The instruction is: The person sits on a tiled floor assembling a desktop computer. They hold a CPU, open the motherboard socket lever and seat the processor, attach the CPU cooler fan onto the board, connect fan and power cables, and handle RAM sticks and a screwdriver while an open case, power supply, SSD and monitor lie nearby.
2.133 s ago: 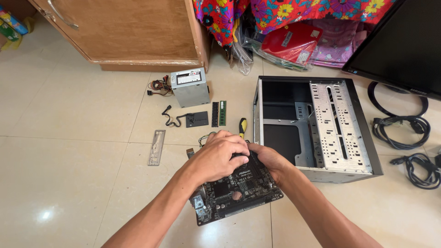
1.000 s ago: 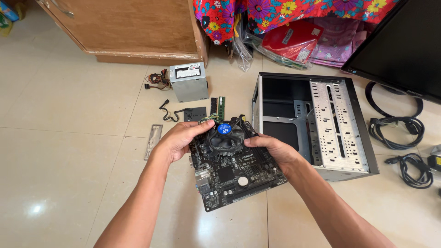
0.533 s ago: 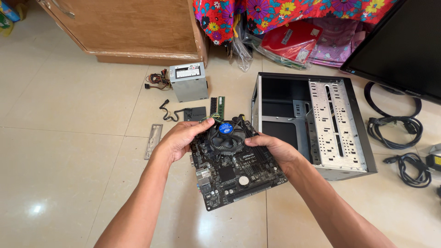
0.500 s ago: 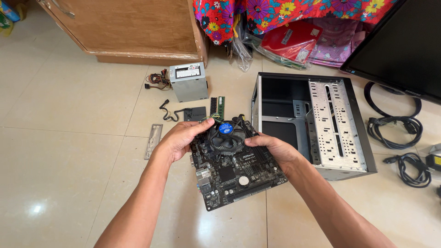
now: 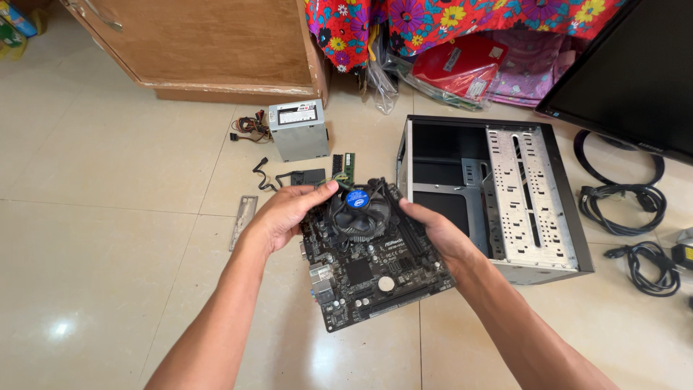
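Left hand (image 5: 285, 214) and right hand (image 5: 440, 235) grip the dark square motherboard (image 5: 372, 263) by its 2 side edges (round black cooler fan (image 5: 356, 214) on top). Open black metal computer case (image 5: 491, 195) lies just right.

Black circuit board (image 5: 375, 278) with blue-centred round fan (image 5: 356, 209), black computer case (image 5: 491, 191) with grey metal inside, grey power box (image 5: 298, 130), brown wooden cabinet (image 5: 216, 43), red flowered cloth (image 5: 447, 18), cream floor tiles (image 5: 108, 217).
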